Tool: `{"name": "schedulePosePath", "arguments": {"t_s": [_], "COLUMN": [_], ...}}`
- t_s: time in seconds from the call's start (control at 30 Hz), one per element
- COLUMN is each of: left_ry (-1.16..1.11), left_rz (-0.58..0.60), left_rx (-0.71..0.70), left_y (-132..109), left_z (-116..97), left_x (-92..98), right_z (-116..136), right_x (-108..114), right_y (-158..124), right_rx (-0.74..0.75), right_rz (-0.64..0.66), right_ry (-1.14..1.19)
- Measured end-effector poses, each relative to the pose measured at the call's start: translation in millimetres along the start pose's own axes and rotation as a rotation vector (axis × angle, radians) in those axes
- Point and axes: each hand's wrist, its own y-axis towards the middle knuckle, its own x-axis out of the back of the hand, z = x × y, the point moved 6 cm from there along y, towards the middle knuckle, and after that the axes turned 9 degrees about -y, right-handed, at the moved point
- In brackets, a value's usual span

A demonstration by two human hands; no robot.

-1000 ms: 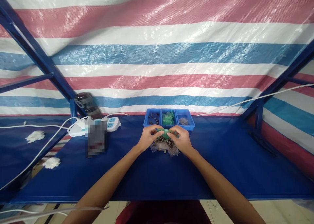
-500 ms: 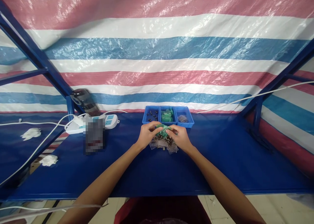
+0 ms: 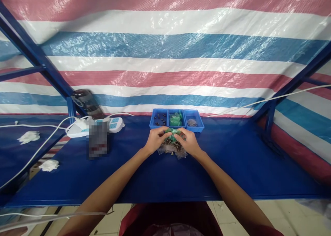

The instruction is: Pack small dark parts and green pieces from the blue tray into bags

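My left hand (image 3: 155,140) and my right hand (image 3: 188,142) meet over the middle of the blue table (image 3: 160,175), both pinched on a small green part (image 3: 172,132) held between their fingertips. Directly under the hands lies a clear plastic bag (image 3: 172,148) of small dark pieces. Just behind them stands a blue tray (image 3: 176,120) with three compartments: dark pieces at the left, green parts in the middle, a small clear bag at the right.
A white power strip (image 3: 98,126) with cables lies at the back left, beside a dark bottle (image 3: 86,103) and a blurred dark object (image 3: 97,139). Two crumpled white cloths (image 3: 49,165) lie at the far left. Blue frame posts and a striped tarp close the back.
The view has tilted slightly downward. My hands stay together over the bag, the fingers shifting a little on the green part.
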Motion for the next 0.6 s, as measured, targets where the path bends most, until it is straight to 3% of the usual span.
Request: {"name": "schedulePosePath", "arguments": {"t_s": [0.1,0.17,0.33,0.4,0.6], "left_ry": [0.068,0.100,0.091,0.086,0.096], "left_rz": [-0.014,-0.093,-0.315,-0.327,-0.292], "left_rx": [-0.017,-0.022,-0.011,0.000,-0.023], "left_y": [0,1,2,2,1], "left_z": [-1,-2,0,2,2], "left_x": [1.5,8.0,27.8,29.6,24.5], "right_z": [2,1,-18,-27,-40], "right_x": [1,9,50,53,28], "right_y": [4,13,47,61,83], "right_rx": [0.011,0.019,0.001,0.053,0.208], "right_rz": [0.023,-0.001,-0.191,-0.115,0.188], "right_ry": [0.012,-0.039,-0.207,-0.301,-0.550]}}
